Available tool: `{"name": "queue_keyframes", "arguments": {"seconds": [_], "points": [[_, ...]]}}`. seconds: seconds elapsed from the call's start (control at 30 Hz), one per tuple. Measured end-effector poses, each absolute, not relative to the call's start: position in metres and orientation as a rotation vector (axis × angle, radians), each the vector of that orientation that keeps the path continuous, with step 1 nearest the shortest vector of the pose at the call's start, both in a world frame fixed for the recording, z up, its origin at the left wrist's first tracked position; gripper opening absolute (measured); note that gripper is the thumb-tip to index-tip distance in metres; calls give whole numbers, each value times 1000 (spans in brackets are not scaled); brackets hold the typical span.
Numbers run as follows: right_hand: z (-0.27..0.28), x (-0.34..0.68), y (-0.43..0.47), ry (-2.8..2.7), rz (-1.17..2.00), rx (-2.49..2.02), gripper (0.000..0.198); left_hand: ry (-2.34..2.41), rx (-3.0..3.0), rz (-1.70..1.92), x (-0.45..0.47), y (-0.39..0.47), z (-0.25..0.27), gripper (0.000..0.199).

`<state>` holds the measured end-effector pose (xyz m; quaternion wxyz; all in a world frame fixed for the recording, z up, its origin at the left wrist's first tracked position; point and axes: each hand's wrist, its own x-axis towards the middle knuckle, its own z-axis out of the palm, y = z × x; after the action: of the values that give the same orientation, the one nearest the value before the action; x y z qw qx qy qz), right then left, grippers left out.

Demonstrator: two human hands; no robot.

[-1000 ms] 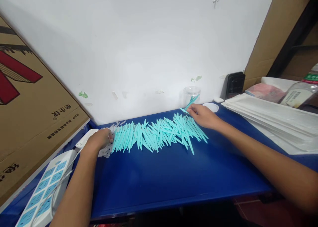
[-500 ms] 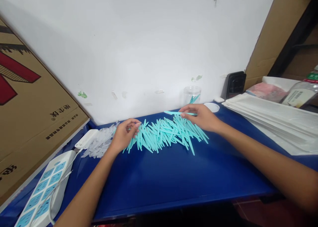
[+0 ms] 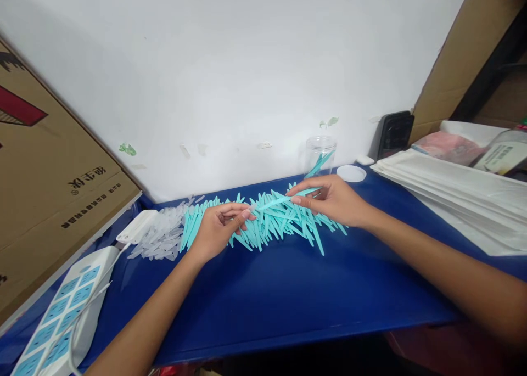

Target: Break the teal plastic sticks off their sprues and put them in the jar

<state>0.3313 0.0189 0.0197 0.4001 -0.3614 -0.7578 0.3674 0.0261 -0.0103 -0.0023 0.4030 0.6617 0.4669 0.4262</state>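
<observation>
A: Bkgd: white wall [image 3: 230, 90], blue table [image 3: 288, 293] up against it. Where's the stick?
B: Teal stick [image 3: 274, 202] is up btwn the hands, over the loose stick pile [image 3: 265, 222]. Long axis approx L to R, L end a bit lower in view
A: Grip?
B: R hand [image 3: 333, 200] pinches it, thumb + fingers, nr its R end. L hand [image 3: 218, 225] has fingertips closed on what looks like a clear piece [image 3: 252, 207], right at stick's L tip; fitted on or just touching, can't tell
A: Around?
B: Clear heap [image 3: 162, 233] L of L hand; jar [image 3: 315, 152] w/ jar sticks [image 3: 319, 163] behind R hand, the nearer one
</observation>
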Motion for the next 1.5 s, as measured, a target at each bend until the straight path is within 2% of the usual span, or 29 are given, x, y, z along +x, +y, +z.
{"name": "queue_keyframes", "arguments": {"seconds": [0.37,0.57,0.87,1.0,1.33,1.5], "points": [[20,327,14,-1908,969,-873,29,1143,1649,1005,32,-14,-2,36],[13,316,6,-1887,1120,-880,26,1109,1613,931,42,-21,0,35],[9,314,4,-1889,1131,-835,30,1129,1553,1039,41,-17,-3,38],[11,317,7,-1839,940,-876,29,1154,1526,1122,33,-12,-1,39],[28,371,49,-1387,103,-1080,33,1208,1541,1129,21,-5,-1,41],[24,394,71,-1310,-65,-1122,36,1220,1579,1090,19,-3,0,43]]}}
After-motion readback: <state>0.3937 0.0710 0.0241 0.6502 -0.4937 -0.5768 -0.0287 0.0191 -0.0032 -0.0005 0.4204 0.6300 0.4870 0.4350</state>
